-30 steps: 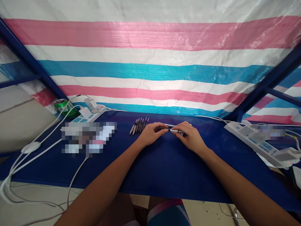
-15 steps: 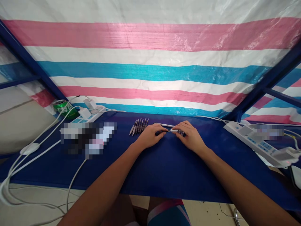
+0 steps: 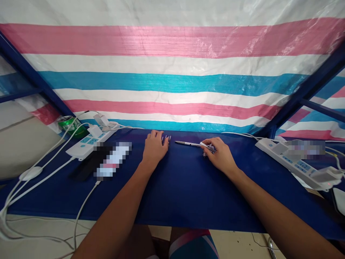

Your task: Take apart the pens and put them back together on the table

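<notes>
The right hand (image 3: 218, 153) pinches a small white piece (image 3: 205, 145) between thumb and fingers, at the right end of the lying pen (image 3: 187, 143). The left hand (image 3: 155, 149) is left of that pen, bent over a row of thin pens (image 3: 169, 139) and hiding most of them; I cannot tell if it grips one. Thin pens so close together likely roll easily, so a soft pinch with just the fingertips should be best, with the right hand holding its piece gently and steadily. The lying pen rests on a smooth, dark blue table (image 3: 188, 194), with bare tabletop in front of it. Farther left of the pen are a blurred, bright flat thing (image 3: 114, 158) with a cord, a white power strip (image 3: 86, 143) and a green can (image 3: 71, 126). Far to its right is another power strip (image 3: 296, 162), with plugs in it. Behind the pen hangs a shiny sheet (image 3: 172, 81) with pink, white and blue stripes, between slanting blue poles (image 3: 304, 90).
</notes>
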Demonstrator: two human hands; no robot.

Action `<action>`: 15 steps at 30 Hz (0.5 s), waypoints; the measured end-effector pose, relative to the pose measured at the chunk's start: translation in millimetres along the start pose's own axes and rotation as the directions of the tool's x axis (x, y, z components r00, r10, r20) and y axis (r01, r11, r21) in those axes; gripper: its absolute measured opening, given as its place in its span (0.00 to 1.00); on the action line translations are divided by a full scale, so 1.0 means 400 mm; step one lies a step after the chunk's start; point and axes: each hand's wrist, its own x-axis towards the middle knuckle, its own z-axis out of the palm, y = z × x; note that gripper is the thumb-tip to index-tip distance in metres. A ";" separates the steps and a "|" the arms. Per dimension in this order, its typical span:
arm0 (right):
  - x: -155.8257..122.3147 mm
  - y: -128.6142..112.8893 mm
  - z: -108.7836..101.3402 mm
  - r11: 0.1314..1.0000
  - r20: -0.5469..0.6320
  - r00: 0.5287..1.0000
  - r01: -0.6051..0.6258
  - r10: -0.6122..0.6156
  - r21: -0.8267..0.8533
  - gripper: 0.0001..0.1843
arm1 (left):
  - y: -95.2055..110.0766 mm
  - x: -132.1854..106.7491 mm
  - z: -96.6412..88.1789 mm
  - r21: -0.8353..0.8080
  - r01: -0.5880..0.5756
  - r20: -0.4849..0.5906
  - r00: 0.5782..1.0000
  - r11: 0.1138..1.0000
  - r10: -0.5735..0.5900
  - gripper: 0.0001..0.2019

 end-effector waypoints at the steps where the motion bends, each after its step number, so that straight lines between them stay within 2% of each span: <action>1: 0.000 -0.002 0.000 1.000 0.000 1.000 -0.004 0.004 0.001 0.08 | -0.007 0.000 -0.008 0.076 0.034 0.011 0.999 0.997 -0.035 0.22; 4: 0.000 -0.006 -0.001 1.000 0.009 1.000 -0.021 0.021 0.009 0.08 | -0.030 0.003 -0.031 0.253 0.159 0.096 0.977 0.954 -0.189 0.24; 7: 0.000 -0.009 -0.002 1.000 0.025 0.999 -0.028 0.028 0.012 0.07 | -0.051 0.010 -0.044 0.305 0.231 0.230 0.924 0.924 -0.307 0.24; 10: 0.000 -0.009 -0.002 0.999 0.025 0.999 -0.028 0.027 0.016 0.07 | -0.064 0.019 -0.044 0.285 0.247 0.311 0.890 0.926 -0.333 0.21; 15: -0.002 -0.007 0.000 0.999 0.035 0.999 -0.037 0.036 0.035 0.08 | -0.078 0.023 -0.037 0.240 0.257 0.305 0.895 0.936 -0.324 0.18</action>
